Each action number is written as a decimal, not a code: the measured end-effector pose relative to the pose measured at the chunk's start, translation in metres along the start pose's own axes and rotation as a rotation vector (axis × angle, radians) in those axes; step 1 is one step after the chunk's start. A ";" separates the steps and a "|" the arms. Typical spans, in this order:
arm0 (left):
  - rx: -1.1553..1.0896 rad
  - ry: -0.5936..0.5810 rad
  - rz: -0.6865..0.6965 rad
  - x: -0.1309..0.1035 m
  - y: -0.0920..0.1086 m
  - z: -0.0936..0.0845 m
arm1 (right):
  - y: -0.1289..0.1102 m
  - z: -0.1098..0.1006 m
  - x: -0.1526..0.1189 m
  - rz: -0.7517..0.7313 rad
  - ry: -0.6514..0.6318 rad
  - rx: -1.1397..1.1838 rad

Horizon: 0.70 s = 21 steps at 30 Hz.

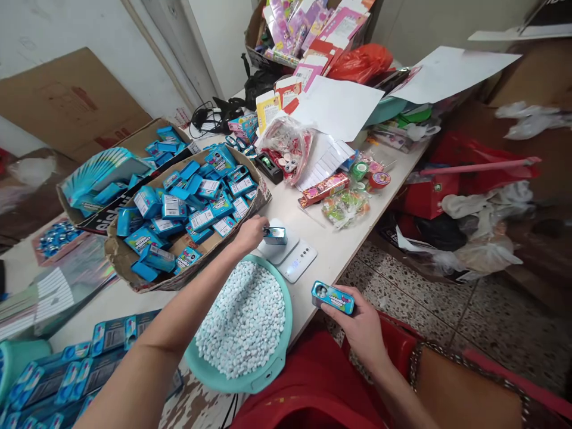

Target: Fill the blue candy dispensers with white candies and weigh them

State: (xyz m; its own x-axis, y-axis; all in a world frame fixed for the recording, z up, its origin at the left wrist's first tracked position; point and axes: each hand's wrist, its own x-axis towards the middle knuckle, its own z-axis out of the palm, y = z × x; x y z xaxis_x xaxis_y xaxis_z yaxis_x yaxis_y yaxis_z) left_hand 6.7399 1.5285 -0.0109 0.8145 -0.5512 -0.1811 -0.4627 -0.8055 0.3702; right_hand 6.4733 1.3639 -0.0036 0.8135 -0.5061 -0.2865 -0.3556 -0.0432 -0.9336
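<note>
1. Right hand [364, 325]: grasping the blue tin [333, 298], thumb on the near side, fingers behind; it's held up off the table [326, 235], to the right of the left hand and nearer the body
2. Left hand [251, 234]: fingers bunched at the end of a second tin [276, 237] on the scale [297, 262]; I can't tell if they grip it or only touch
3. Handling, my guess: light, stiff walls, a bit slick on the glossy faces, may dent if squeezed; loose pellets could spill if tipped
4. Hold: I'd take the long sides, as the right hand does, clear of the round opening
5. Looks: small oblong, rounded corners, bright blue with white lettering; whitish pellets show in the opening at the end away from the right palm
6. Around: bowl [250, 384] of white pellets [243, 322] just bodyward of the left hand; cardboard box [261, 189] of blue packs [203, 220] beyond the left forearm; scale digits lit, too blurred for me
</note>
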 end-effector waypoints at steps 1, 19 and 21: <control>-0.036 0.018 0.002 -0.001 0.000 -0.002 | 0.002 -0.001 0.001 0.002 0.003 -0.005; -0.696 0.163 -0.388 -0.107 -0.031 0.008 | 0.016 -0.007 -0.011 0.016 0.027 -0.073; -0.568 0.164 -0.356 -0.097 -0.027 0.005 | 0.014 -0.007 -0.012 0.020 0.029 -0.086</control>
State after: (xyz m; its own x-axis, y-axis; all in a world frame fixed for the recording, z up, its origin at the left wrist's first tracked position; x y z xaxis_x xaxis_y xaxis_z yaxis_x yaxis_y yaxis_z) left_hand 6.6713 1.6028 -0.0074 0.9459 -0.1980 -0.2569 0.0616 -0.6679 0.7417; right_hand 6.4554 1.3629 -0.0115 0.7926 -0.5324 -0.2973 -0.4109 -0.1062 -0.9055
